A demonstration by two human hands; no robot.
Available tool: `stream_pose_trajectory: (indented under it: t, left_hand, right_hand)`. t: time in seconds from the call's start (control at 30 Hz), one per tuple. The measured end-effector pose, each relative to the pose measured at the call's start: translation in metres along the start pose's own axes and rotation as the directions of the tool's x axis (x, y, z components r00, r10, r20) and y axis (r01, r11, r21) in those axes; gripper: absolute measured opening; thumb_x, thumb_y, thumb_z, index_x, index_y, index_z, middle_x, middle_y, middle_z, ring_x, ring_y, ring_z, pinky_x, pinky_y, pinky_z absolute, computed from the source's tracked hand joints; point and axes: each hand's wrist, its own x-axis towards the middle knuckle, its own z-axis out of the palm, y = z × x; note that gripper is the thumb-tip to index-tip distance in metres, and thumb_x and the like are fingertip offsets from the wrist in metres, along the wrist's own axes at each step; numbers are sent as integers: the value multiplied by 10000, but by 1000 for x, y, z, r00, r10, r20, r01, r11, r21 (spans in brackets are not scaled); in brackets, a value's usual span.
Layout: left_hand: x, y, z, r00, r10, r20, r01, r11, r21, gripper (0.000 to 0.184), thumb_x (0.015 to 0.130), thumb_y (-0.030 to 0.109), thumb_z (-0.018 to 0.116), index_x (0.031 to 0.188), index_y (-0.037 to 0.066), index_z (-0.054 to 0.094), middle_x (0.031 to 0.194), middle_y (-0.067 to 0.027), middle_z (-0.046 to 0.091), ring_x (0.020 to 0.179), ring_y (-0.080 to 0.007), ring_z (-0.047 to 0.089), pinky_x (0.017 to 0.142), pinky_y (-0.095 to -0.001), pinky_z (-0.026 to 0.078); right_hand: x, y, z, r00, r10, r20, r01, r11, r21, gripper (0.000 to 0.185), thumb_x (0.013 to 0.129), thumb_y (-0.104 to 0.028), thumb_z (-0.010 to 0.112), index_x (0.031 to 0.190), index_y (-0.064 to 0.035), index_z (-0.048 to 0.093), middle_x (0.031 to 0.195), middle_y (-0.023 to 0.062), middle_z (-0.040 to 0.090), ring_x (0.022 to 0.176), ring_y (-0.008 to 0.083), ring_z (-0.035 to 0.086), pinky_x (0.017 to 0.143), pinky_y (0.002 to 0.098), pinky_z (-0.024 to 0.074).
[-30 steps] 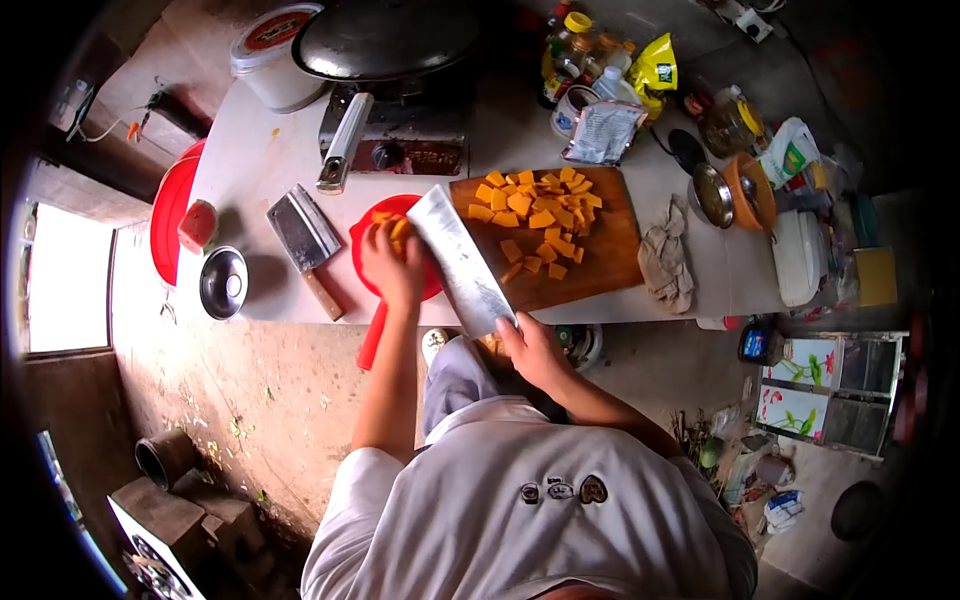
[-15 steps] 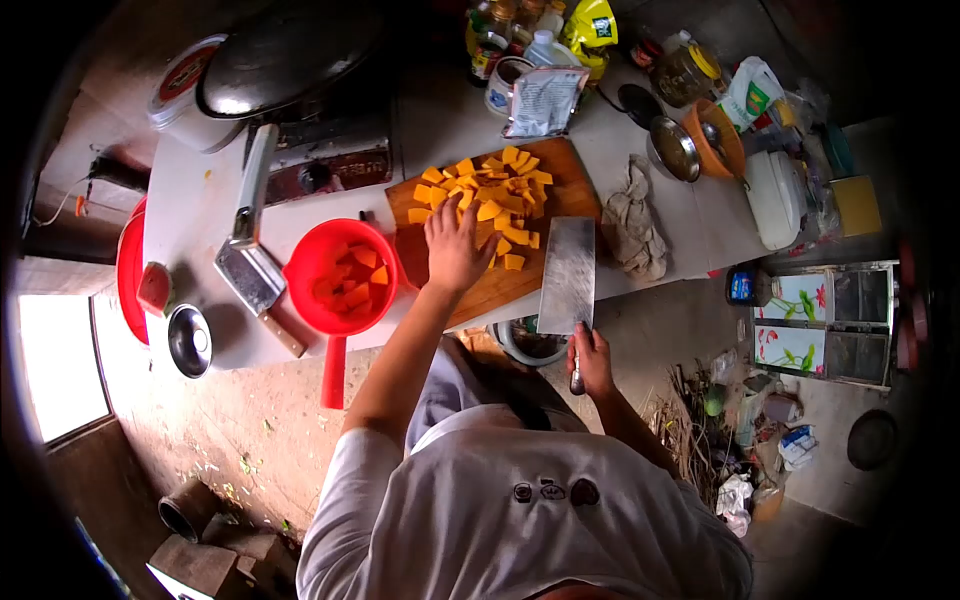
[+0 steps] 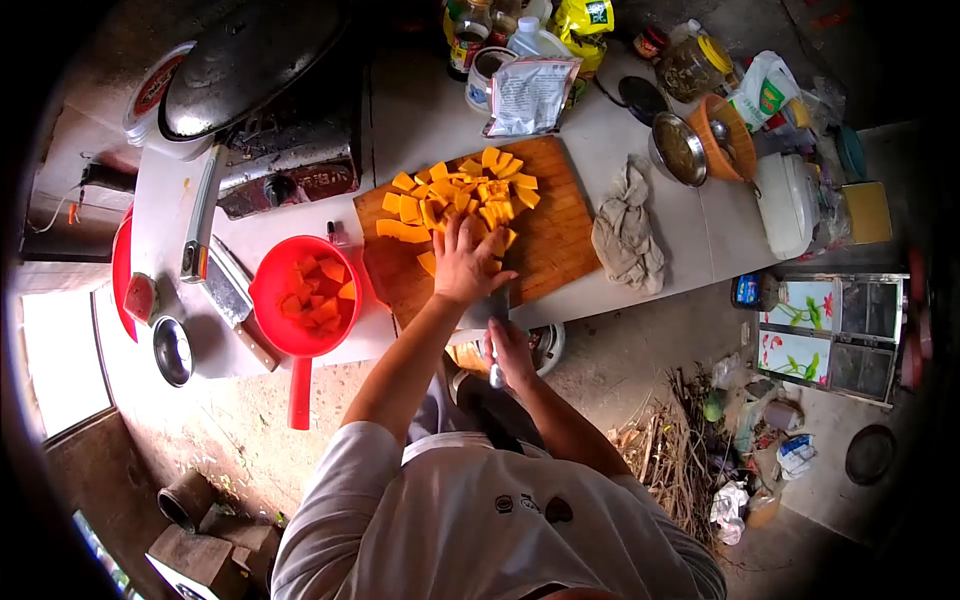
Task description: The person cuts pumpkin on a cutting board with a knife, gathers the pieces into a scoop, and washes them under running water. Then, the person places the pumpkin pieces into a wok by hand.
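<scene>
Cut orange pumpkin chunks (image 3: 455, 190) lie heaped on the wooden cutting board (image 3: 560, 235). My left hand (image 3: 467, 265) reaches over the near side of the heap, fingers spread against the chunks and thumb pointing right. In my right hand (image 3: 513, 355), just off the board's near edge, is the handle of a cleaver (image 3: 492, 305). Its blade points up toward the board and lies partly hidden by my left hand. Left of the board, a red strainer (image 3: 262, 290) with a long handle holds more pumpkin chunks.
Another knife (image 3: 232, 290) and a steel bowl (image 3: 172, 350) lie on the left of the counter. A stove (image 3: 290, 170) stands behind. To the board's right are a crumpled cloth (image 3: 628, 235), a metal bowl (image 3: 678, 150) and jars. A foil packet (image 3: 530, 95) stands behind the board.
My right hand has brought the cleaver leftward, from the board's right side to beneath my left hand. My left hand has moved slightly right over the chunks. The view has shifted a little.
</scene>
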Motion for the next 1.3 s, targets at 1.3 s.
stream_pose_trajectory:
  t: [1.3]
  left_hand:
    - [-107,-68,-166,836,-337,-433,365,931,-19,491,695,447,653,1111,194,584,1199,-189,437,1174,-389,344,934,-543,311]
  right_hand:
    - [-104,-50,129,885,89,457,53,956,-289,288,919,-296,488,784,-42,472,578,29,469,411,117,445,374,241,369]
